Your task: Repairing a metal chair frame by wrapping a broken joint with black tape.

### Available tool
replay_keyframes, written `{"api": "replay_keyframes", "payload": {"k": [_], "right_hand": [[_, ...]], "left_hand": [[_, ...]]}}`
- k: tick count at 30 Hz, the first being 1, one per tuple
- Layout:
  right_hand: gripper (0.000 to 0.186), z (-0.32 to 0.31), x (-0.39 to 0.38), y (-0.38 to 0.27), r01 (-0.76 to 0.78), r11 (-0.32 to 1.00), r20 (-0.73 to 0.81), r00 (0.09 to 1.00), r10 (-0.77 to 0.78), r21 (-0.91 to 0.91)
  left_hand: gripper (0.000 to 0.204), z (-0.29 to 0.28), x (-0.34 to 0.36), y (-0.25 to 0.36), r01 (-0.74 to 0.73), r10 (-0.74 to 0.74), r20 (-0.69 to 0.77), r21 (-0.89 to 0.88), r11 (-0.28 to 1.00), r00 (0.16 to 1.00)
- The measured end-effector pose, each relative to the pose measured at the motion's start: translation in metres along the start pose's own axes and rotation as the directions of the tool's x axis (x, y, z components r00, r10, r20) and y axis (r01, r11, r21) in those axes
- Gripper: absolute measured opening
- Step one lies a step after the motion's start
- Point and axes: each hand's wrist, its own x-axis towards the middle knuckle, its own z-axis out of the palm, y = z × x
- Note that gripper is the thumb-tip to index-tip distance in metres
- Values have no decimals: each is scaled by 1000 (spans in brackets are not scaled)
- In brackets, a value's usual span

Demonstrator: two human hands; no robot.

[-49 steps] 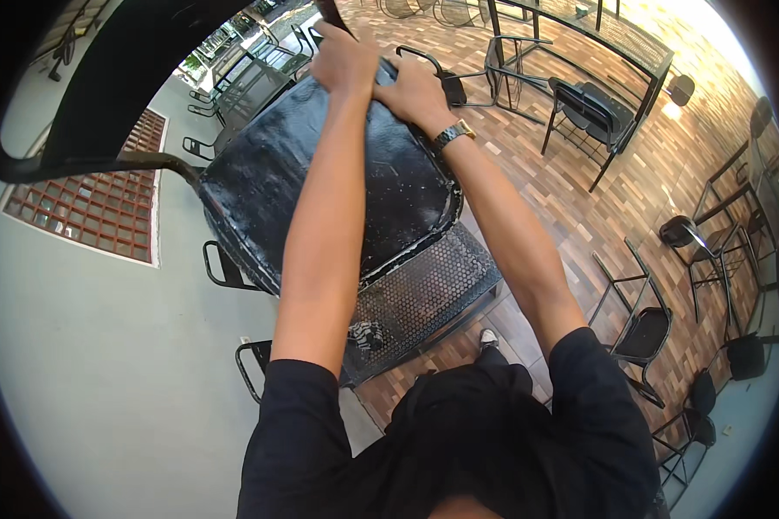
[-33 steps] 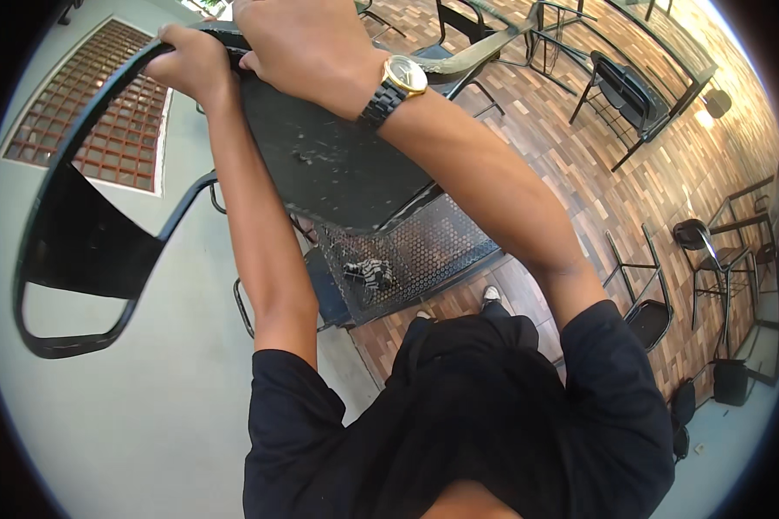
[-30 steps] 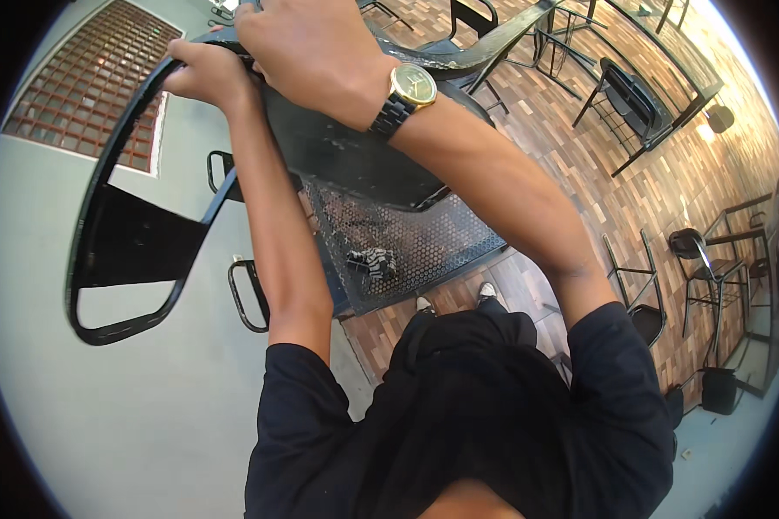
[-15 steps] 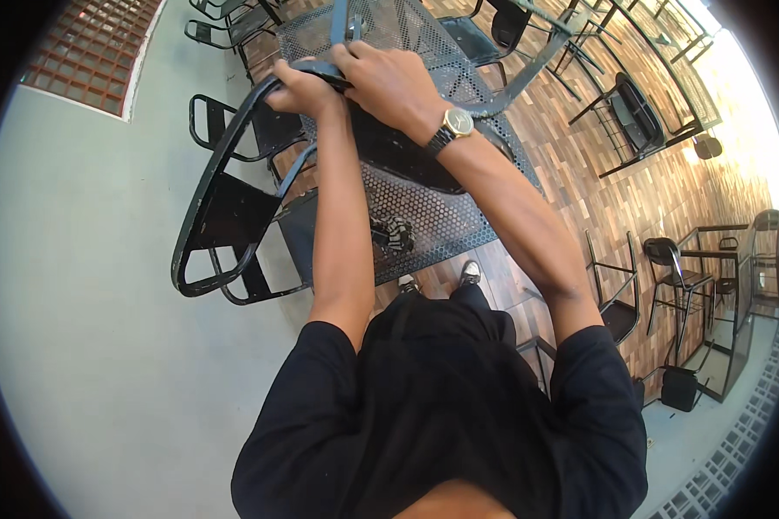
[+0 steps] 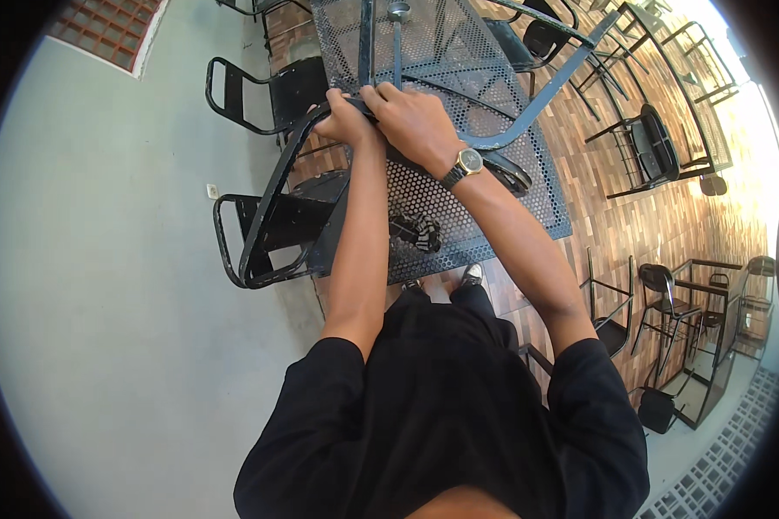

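Note:
My left hand (image 5: 348,122) is closed around the tube of a black metal chair (image 5: 267,203), which is raised over the near part of a perforated metal table (image 5: 467,227). Just to its right, my right hand (image 5: 415,126), with a watch (image 5: 469,162) on the wrist, also grips the chair. Its bent tube frame slants down to the left, and worn grey legs (image 5: 541,108) reach out to the right above the tabletop. Both hands hide part of the frame. A black-and-white striped bundle (image 5: 426,232) lies near the table's front edge.
A pale wall (image 5: 104,285) runs along the left. Black chairs stand at the table's left side (image 5: 299,91) and far right corner (image 5: 550,35). More chairs (image 5: 651,147) and table frames (image 5: 710,285) stand on the wood-patterned floor (image 5: 597,216) at right.
The chair has tilted and turned in my hands; its lower left end has shifted right. My hands have come lower and slightly right in view, still gripping it.

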Motion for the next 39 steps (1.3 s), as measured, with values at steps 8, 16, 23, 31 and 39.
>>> {"api": "replay_keyframes", "payload": {"k": [8,16,23,31,39], "right_hand": [[52,0,1,4,-18,999,68,997,20,-35],[57,1,-3,10,-26,999,15,1000,26,-41],[57,7,-2,13,16,995,-42,999,-20,-97],[26,8,-36,-5,282,951,-521,835,-176,130],[23,89,-199,-9,-104,815,71,994,78,570]], "left_hand": [[11,-5,1,-8,4,-4,71,0,1000,997],[51,-15,-8,8,171,-223,255,209,963,941],[65,-38,-34,10,-132,6,396,291,948,918],[44,-152,-77,-30,-414,-132,583,700,582,801],[60,-277,-88,-85,-678,-381,688,711,184,618]]}}
